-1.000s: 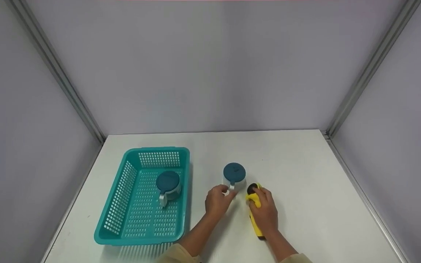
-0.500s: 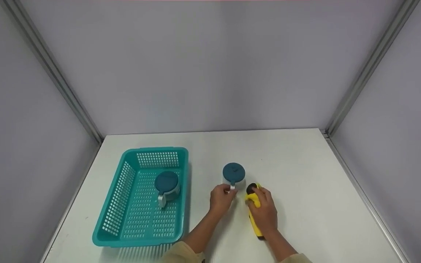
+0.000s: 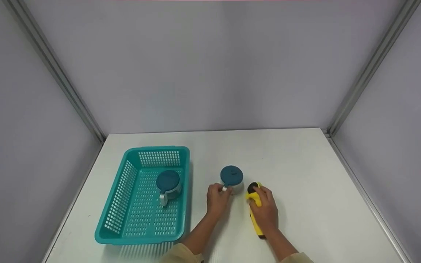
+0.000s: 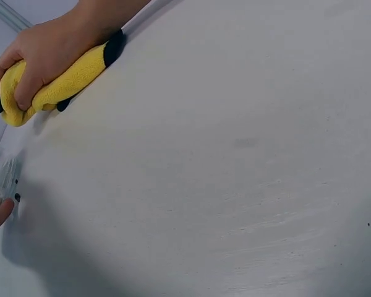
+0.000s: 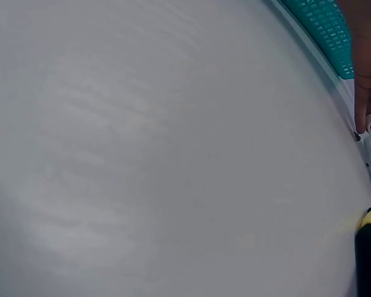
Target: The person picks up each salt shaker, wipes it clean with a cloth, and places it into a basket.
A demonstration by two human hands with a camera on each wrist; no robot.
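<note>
A clear jar with a dark blue lid [image 3: 231,175] stands near the middle of the white table. My left hand [image 3: 217,201] pinches its pale handle between thumb and fingers. In the left wrist view, only a sliver of the jar [image 4: 3,176] and a left fingertip show at the left edge. Just right of the jar, my right hand [image 3: 265,210] grips a bunched yellow cloth [image 3: 255,215] with black ends. That cloth [image 4: 74,80] has a fuzzy texture in the left wrist view. Whether the jar's base touches the table cannot be told.
A teal perforated basket [image 3: 104,233] sits to the left on the table. Inside it stands another lidded jar [image 3: 168,181] with its handle toward me. Grey walls [image 3: 210,73] enclose the table at the back and sides. Dark specks [image 4: 17,197] show beside the jar.
The jar has shifted slightly left and toward me, turning a little, with my left hand on its handle. My right hand and the cloth have hardly moved.
</note>
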